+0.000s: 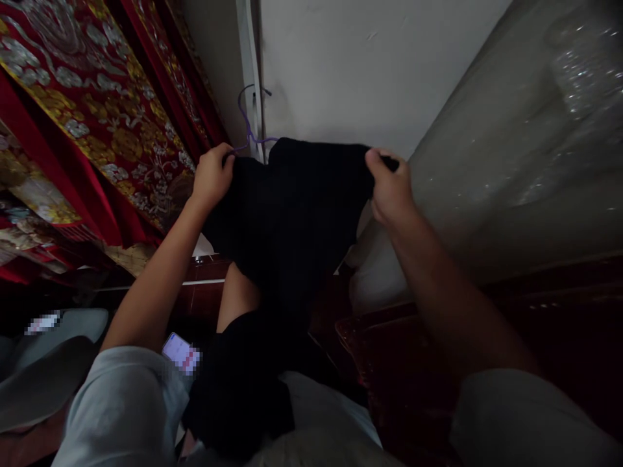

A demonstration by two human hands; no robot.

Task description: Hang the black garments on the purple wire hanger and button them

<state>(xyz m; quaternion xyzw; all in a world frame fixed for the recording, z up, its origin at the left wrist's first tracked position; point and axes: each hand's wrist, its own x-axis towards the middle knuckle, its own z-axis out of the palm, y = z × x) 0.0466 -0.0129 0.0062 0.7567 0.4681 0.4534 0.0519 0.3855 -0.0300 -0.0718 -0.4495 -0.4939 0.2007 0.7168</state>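
A black garment (302, 201) is stretched between my two hands, its upper edge spread wide in front of me. My left hand (213, 174) is closed on its left upper corner, beside a purple hanger (249, 133). The hanger's hook shows above the cloth, and one of its arms runs behind the garment; the rest is hidden. My right hand (392, 185) grips the right upper corner, thumb on top. The lower part of the cloth falls toward my lap, where it merges with other dark fabric.
Red cloth with gold and silver embroidery (121, 136) hangs at left. A pale wall (350, 71) stands ahead. Something large wrapped in clear plastic (511, 168) is at right, above dark red glossy furniture (413, 363). A lit phone (180, 352) lies below my left forearm.
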